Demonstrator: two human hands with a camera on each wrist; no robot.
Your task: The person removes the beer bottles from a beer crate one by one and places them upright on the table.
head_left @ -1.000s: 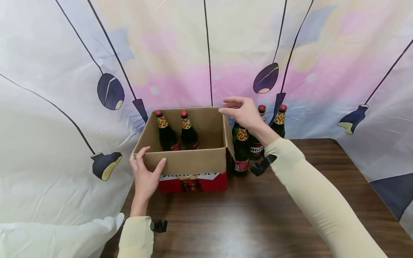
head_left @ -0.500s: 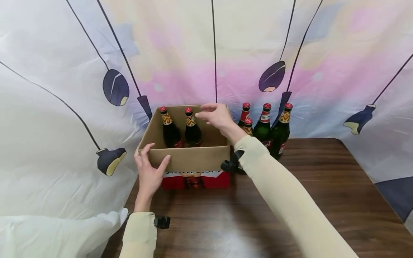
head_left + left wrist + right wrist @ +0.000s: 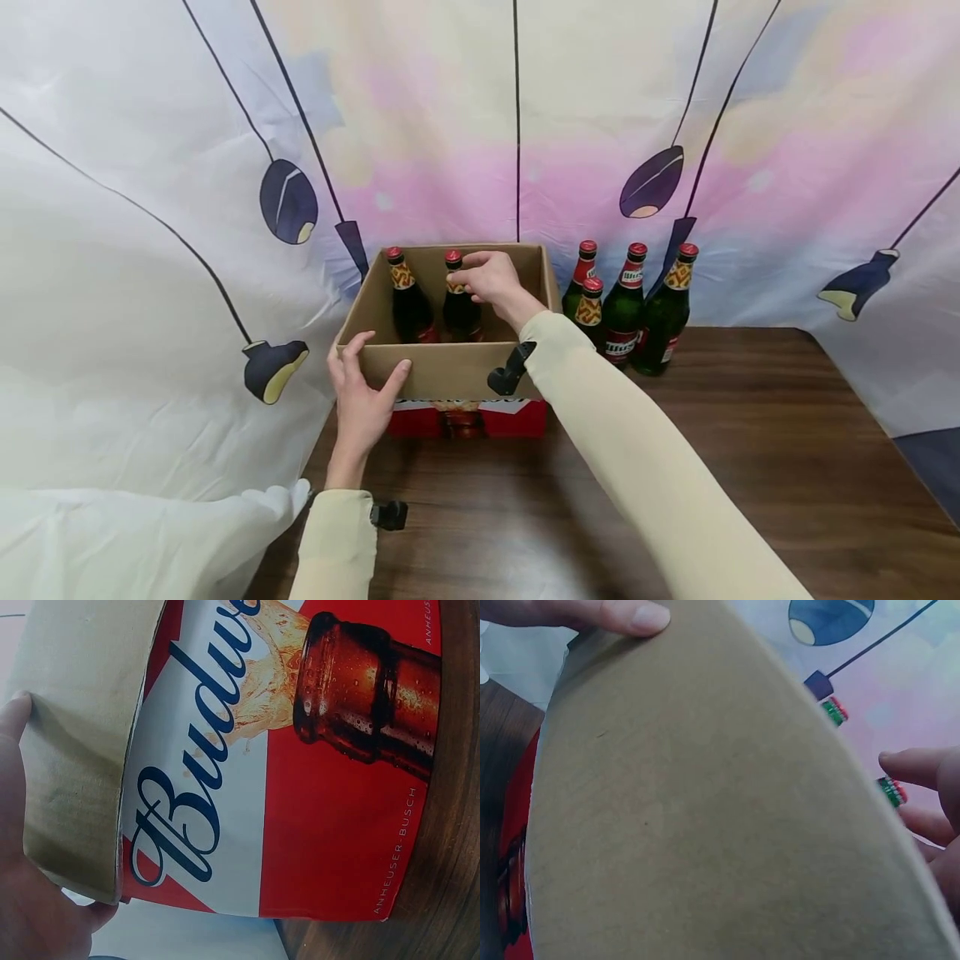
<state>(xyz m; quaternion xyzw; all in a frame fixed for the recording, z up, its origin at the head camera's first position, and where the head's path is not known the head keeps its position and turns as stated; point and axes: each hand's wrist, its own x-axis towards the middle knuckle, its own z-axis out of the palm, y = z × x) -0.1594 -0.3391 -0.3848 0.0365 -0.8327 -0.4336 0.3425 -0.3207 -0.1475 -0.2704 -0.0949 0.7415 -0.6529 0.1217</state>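
Observation:
A red Budweiser cardboard box (image 3: 442,371) stands on the table with its top open. My left hand (image 3: 365,408) grips its front left corner, thumb on the outside of the brown flap (image 3: 82,787) and fingers over the edge. Inside stand two dark beer bottles with red caps, a left one (image 3: 412,315) and a right one (image 3: 461,317). My right hand (image 3: 495,279) reaches over the box, its fingertips at the right bottle's neck. In the right wrist view, fingers (image 3: 919,766) lie on either side of a bottle cap (image 3: 891,792), while the flap hides the bottle's body.
Several green beer bottles (image 3: 622,317) stand close together just right of the box on the dark wooden table (image 3: 750,433). A cloth with printed hanging lamps (image 3: 450,125) hangs behind. White fabric (image 3: 150,542) lies along the left side of the table.
My right hand has moved left from above the box's right edge to the right bottle's neck. The left hand keeps its grip on the box corner. The whole view has shifted slightly.

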